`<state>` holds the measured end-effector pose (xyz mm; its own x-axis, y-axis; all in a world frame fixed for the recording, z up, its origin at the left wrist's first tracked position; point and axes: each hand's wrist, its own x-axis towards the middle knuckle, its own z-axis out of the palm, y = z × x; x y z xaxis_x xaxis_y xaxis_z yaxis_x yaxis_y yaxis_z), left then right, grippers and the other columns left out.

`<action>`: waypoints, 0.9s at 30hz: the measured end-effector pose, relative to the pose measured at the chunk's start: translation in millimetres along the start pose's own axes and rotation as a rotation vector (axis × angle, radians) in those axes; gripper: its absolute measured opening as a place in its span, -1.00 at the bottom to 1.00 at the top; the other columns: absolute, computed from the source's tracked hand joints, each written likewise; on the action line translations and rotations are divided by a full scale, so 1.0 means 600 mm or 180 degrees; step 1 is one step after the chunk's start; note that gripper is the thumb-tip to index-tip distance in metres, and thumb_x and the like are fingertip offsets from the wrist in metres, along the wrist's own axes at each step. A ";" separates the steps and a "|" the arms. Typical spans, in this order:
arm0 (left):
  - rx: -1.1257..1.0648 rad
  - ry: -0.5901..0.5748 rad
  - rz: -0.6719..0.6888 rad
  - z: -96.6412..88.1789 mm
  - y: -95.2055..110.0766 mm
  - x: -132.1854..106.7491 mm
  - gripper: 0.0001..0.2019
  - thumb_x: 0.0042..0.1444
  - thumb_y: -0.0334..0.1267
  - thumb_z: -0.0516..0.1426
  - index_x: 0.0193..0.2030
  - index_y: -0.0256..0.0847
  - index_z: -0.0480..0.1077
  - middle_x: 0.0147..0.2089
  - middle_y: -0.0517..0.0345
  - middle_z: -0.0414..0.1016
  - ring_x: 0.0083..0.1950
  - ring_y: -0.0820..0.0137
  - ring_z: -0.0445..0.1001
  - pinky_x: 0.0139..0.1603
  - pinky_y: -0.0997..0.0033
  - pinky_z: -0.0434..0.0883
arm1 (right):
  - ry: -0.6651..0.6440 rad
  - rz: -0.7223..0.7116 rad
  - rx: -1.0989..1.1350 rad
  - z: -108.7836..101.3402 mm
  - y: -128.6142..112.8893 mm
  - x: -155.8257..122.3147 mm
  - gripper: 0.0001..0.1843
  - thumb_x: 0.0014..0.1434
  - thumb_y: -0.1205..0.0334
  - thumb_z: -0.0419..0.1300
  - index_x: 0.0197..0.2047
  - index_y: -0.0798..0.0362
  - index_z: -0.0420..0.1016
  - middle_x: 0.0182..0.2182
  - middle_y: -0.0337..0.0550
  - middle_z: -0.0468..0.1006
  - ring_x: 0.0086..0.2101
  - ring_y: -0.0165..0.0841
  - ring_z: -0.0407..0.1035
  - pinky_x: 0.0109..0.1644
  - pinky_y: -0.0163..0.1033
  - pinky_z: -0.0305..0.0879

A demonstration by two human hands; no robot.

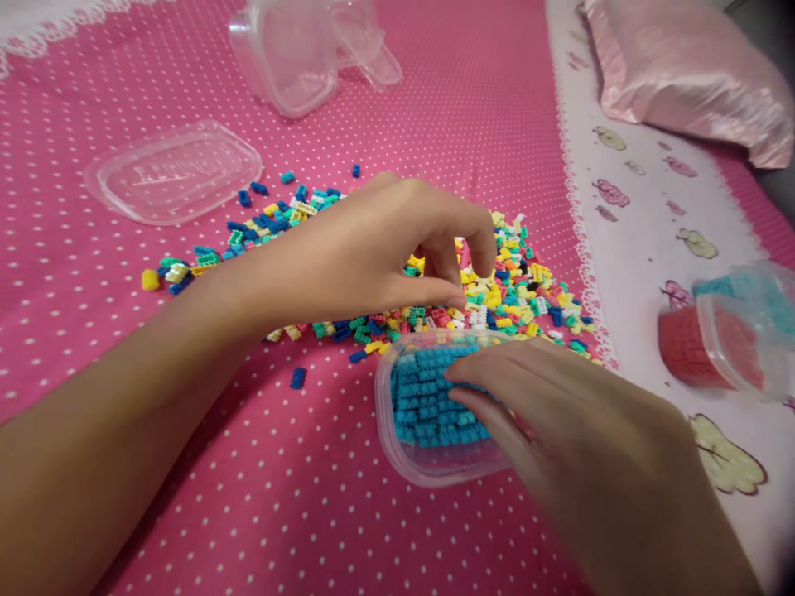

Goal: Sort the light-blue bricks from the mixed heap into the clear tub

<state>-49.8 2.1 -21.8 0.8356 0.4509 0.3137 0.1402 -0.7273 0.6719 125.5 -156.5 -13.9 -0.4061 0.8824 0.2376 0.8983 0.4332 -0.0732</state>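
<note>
A pile of small coloured bricks in blue, yellow, red, green and white lies spread on the pink dotted cloth. My left hand hovers over the pile, fingers curled down in a pinch among the bricks; what it pinches is hidden. In front of the pile stands a clear plastic tub filled with light blue bricks. My right hand lies over the tub's right side, its fingers stretched flat on the blue bricks.
A clear lid lies at the back left. Empty clear tubs lie tipped at the back. At the right, on white printed cloth, stand tubs of red bricks and teal bricks. A pink satin pillow fills the far right corner.
</note>
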 end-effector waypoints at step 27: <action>-0.0331 -0.0065 -0.0016 0.001 0.007 -0.002 -0.78 0.06 -0.31 0.32 -0.12 -0.14 0.53 -0.33 0.30 0.62 -0.30 0.47 0.61 -0.33 0.56 0.45 | 0.0678 0.0791 0.0097 -0.017 0.010 0.015 -0.84 0.27 0.35 0.26 -0.13 -0.12 0.54 -0.25 -0.35 0.65 -0.26 -0.41 0.54 -0.24 -0.33 0.37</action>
<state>-49.8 -1.8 -20.1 0.8459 0.4429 0.2972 0.0892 -0.6669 0.7398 129.3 -147.9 -2.2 -0.1281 0.9049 0.4059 0.9588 0.2176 -0.1826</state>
